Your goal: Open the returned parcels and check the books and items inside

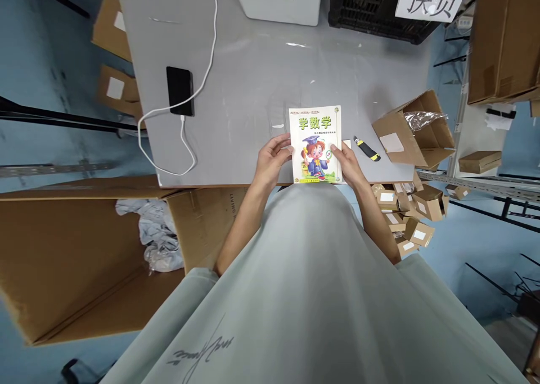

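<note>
On my feed, the left hand (272,160) and right hand (349,163) grasp the children's math booklet (315,144) at twelve o'clock, where a rightward swing could knock the utility knife (367,149) at its three o'clock.

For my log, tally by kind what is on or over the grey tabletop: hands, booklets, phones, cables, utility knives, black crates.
Hands: 2 (left hand and right hand)
Booklet: 1, held
Phone: 1
White cable: 1
Utility knife: 1
Black crate: 1, partly out of frame
Total: 7
</note>
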Motion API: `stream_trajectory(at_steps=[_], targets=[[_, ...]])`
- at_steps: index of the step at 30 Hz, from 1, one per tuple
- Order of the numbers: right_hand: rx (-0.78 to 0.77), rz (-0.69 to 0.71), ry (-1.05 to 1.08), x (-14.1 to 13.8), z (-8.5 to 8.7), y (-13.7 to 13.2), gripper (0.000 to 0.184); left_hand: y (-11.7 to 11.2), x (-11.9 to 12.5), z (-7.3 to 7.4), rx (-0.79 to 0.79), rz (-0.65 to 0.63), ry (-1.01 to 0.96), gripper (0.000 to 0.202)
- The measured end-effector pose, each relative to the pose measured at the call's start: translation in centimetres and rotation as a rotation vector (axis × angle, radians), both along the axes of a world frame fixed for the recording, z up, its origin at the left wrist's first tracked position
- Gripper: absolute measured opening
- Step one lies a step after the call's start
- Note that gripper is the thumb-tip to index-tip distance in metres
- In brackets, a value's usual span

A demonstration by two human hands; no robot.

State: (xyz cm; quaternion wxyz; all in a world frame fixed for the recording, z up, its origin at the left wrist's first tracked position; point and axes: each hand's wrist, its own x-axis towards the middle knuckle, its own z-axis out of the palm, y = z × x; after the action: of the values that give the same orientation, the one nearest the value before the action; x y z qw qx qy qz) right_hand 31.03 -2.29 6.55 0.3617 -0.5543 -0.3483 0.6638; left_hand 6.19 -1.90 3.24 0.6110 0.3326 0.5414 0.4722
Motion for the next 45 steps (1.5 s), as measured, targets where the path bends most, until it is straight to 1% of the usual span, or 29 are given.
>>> stream_trajectory(at_steps=[3,5,8,10,12,14,17,19,21,24,26,28,31,34,38,42,45], targets=[[-0.012,-0.002,0.008,0.1,0.1,0.0,0.081,0.2,-0.3,0.1,0.006,-0.021,0.006,0.063],[-0.014,-0.015,0.012,0.0,0.6,0.0,0.083,0.3,-0.4,0.3,0.003,-0.028,0.018,0.065],[0.005,-0.022,0.000,-0.5,2.0,-0.3,0.084,0.4,0.0,1.0,-0.017,-0.041,0.016,0.071],[0.034,0.020,-0.019,-1.3,3.1,-0.7,0.086,0.3,0.6,1.6,-0.026,-0.076,-0.035,0.082],[0.112,0.100,-0.050,-2.3,4.0,-1.2,0.087,0.0,1.3,2.2,-0.036,-0.138,-0.129,0.095],[0.238,0.179,-0.117,-3.5,4.6,-1.6,0.083,-0.3,1.9,2.6,-0.050,-0.185,-0.220,0.104],[0.403,0.230,-0.262,-5.1,5.0,-2.3,0.077,-0.8,2.7,2.9,-0.051,-0.169,-0.270,0.110],[0.456,0.229,-0.335,-5.8,5.1,-2.5,0.078,-1.0,2.9,2.9,-0.046,-0.135,-0.259,0.109],[0.476,0.222,-0.374,-6.3,5.1,-2.7,0.081,-1.1,3.1,2.8,-0.054,-0.117,-0.253,0.107],[0.467,0.196,-0.394,-6.7,5.3,-2.8,0.084,-1.1,3.3,2.8,-0.067,-0.107,-0.271,0.108],[0.445,0.175,-0.385,-6.6,5.7,-2.8,0.082,-1.1,3.2,3.1,-0.074,-0.099,-0.285,0.109],[0.418,0.149,-0.361,-6.2,6.2,-2.6,0.074,-1.1,3.0,3.6,-0.082,-0.099,-0.295,0.110],[0.403,0.071,-0.335,-5.0,6.7,-1.9,0.054,-0.7,2.3,4.5,-0.062,-0.111,-0.329,0.111],[0.407,-0.032,-0.350,-3.2,6.6,-1.0,0.041,-0.2,1.5,5.1,-0.016,-0.133,-0.426,0.112],[0.399,-0.086,-0.394,-1.0,5.4,-0.2,0.037,0.3,0.8,5.5,-0.018,-0.122,-0.525,0.108],[0.380,-0.128,-0.408,0.4,4.0,0.0,0.033,0.2,0.4,5.6,-0.027,-0.085,-0.526,0.101],[0.365,-0.162,-0.403,0.9,3.2,-0.1,0.032,0.0,0.2,5.5,-0.035,-0.092,-0.495,0.104]])
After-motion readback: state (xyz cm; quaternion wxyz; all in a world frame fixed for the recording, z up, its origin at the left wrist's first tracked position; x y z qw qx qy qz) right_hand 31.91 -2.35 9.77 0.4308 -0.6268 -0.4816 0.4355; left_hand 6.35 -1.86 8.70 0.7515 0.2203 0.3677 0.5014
